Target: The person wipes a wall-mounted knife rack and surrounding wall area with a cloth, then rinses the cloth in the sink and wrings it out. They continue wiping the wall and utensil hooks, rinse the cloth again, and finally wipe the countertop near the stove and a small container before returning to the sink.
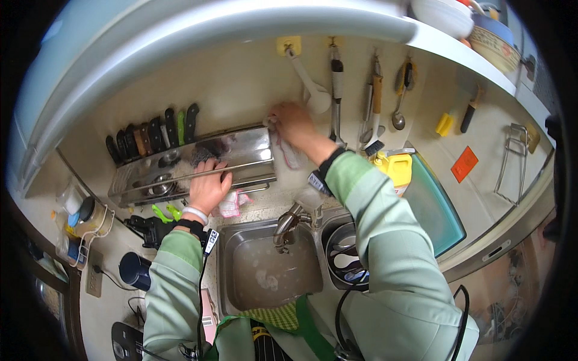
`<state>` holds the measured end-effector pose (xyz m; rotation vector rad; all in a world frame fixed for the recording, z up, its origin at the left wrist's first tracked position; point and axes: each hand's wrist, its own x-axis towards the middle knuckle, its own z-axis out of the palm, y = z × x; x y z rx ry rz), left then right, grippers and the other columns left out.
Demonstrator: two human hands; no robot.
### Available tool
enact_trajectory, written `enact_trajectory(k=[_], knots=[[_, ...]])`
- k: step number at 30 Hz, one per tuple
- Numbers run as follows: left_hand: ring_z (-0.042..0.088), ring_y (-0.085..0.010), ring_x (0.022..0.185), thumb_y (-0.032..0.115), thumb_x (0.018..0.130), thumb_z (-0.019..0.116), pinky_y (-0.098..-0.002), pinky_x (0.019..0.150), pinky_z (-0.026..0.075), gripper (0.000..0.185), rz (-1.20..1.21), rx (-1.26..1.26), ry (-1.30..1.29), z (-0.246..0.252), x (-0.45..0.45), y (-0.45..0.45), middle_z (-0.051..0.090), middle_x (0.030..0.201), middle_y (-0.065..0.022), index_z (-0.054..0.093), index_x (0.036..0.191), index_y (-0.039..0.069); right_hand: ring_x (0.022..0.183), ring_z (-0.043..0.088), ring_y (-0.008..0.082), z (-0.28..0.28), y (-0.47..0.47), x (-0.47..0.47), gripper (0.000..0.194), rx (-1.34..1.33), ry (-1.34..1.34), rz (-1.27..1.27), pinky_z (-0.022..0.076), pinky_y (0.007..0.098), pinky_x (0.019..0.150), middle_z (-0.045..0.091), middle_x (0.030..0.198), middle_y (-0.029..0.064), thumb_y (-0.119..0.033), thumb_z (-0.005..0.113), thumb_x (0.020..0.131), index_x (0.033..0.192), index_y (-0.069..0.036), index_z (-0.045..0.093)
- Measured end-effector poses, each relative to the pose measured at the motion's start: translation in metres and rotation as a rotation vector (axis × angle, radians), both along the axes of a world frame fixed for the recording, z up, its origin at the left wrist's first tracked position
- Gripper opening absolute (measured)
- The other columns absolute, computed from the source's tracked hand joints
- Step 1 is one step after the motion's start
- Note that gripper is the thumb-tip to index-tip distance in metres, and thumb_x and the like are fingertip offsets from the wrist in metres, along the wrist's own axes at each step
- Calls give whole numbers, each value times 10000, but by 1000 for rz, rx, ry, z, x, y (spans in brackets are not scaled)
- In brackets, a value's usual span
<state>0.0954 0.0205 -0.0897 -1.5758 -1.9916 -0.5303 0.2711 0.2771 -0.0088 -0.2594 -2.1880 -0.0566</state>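
My left hand [208, 186] reaches over the front rail of a stainless steel wall rack [246, 146], its fingertips beside a dark mesh scourer [205, 155] in the rack. With the fingers of my right hand [291, 124] I grip a whitish cloth [289, 151] that hangs down the wall at the rack's right end. Several knives [156, 133] with black, brown and green handles stand along the rack's back. A small metal bowl [163, 184] lies inside it. A pink and white cloth [231, 204] hangs under the rack, near my left wrist.
Below is a sink basin [271, 275] with cloudy water and a faucet [285, 225]. A smaller basin holds a pot [343, 239] with utensils. Right of it are a yellow jug [399, 169] and a teal board [440, 212]. Utensils hang on the wall; a dark mug [134, 270] is at left.
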Motion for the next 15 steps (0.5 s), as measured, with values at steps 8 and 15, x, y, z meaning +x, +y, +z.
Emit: enact_trajectory(k=[8, 15], knots=[[542, -321, 1161, 275, 982, 532, -512, 1043, 384, 329, 106, -29, 215, -4, 7, 0, 598, 1282, -91, 675, 1239, 128, 823, 681, 172, -104, -2, 126, 155, -1590, 827, 661, 563, 328, 765, 702, 929, 67, -162, 662, 966, 962, -7, 665], [427, -376, 1422, 235, 1002, 537, -517, 1223, 273, 458, 91, 5, 184, -11, 26, -7, 513, 1488, -175, 548, 1415, 38, 744, 667, 200, -121, 16, 220, 179, -1942, 801, 1041, 562, 353, 692, 674, 840, 69, -229, 633, 991, 935, -61, 657]])
